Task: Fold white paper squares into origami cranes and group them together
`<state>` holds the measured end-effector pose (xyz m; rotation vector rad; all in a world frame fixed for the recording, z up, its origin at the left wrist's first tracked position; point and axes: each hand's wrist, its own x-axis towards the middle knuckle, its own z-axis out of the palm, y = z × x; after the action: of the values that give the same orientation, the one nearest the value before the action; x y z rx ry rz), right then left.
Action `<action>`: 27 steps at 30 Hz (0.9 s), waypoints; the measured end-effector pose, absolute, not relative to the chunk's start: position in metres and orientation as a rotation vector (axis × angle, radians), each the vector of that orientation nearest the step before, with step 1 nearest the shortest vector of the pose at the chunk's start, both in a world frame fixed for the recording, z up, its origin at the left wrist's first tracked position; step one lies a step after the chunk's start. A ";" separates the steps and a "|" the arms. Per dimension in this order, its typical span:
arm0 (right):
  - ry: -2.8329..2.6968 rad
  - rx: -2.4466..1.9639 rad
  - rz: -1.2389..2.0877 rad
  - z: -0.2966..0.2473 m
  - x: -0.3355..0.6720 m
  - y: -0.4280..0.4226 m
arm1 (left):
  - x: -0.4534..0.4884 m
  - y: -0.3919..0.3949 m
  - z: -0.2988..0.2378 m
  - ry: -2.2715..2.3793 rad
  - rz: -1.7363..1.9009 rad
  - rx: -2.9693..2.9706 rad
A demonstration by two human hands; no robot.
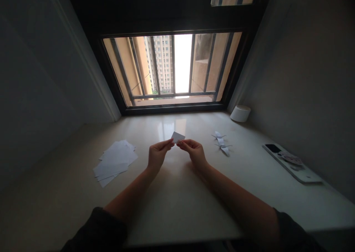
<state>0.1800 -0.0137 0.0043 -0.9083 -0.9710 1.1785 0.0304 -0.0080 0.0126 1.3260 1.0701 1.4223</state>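
- Paper (177,136): small white piece, partly folded, being held in the air just above the tabletop (177,207), near the middle, between the two hands and in front of the window (173,69).
- Left hand (158,154): fingers curled in, thumb and fingertips pinching the paper's lower left edge; nothing else in its grip.
- Right hand (194,151): likewise closed to a pinch, gripping the lower right edge; fingertips of both hands are nearly meeting under the piece.
- Step in hand, as judged: a fold or crease is being worked along the paper's lower edge, with both hands sharing the grip. Which fold it is cannot be told at this size.
- Next move, as judged: is calling for a firm, even pinch from both sides, since the piece is small and unsupported from below; one slack grip risks a crooked crease.
- Sheets (115,163): loose fan of white paper lying flat on the tabletop, well to the left of the left hand.
- Folded pieces (222,143): a few small white shapes lying near the right hand, towards the wall.
- Pot (240,113): low white round item sitting in the far right corner by the window.
- Tray (291,163): long pale item lying at far right, carrying a dark object and small bits too dim to identify.
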 end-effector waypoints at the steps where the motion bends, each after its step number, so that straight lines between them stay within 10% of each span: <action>1: -0.965 -0.903 1.190 0.004 0.180 -0.014 | 0.031 -0.008 0.013 1.066 1.416 1.305; 27: -0.885 -0.895 1.082 0.006 0.176 -0.016 | 0.041 -0.017 0.016 1.027 1.472 1.223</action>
<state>0.1761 -0.0164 0.0064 -0.8953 -0.8850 1.0815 0.0411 -0.0168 0.0162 1.2225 1.0272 1.4716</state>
